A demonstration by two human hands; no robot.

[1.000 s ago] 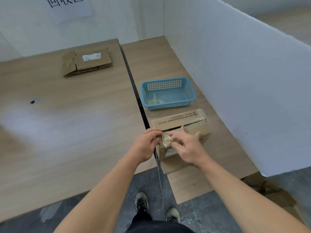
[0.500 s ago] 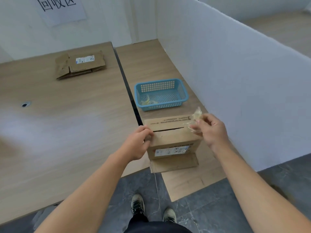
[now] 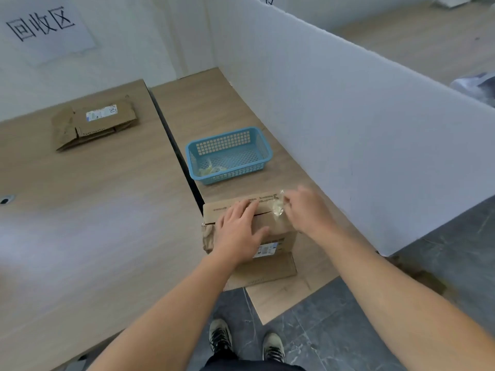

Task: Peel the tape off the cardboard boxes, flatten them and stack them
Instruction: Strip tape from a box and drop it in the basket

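Note:
A brown cardboard box with a white label stands at the near edge of the right table, one flap hanging toward me. My left hand lies flat on the box top, fingers spread. My right hand is at the box's far right corner and pinches a crumpled strip of clear tape still joined to the box top. A stack of flattened boxes lies at the far side of the left table.
A blue plastic basket with crumpled tape scraps in it sits just beyond the box. A white partition wall runs along the right table's edge. A dark gap separates the two tables. My shoes stand on grey floor.
My left hand moved from the box's left corner onto its top and flattened out. My right hand stays at the far right corner with the tape, now lower against the box.

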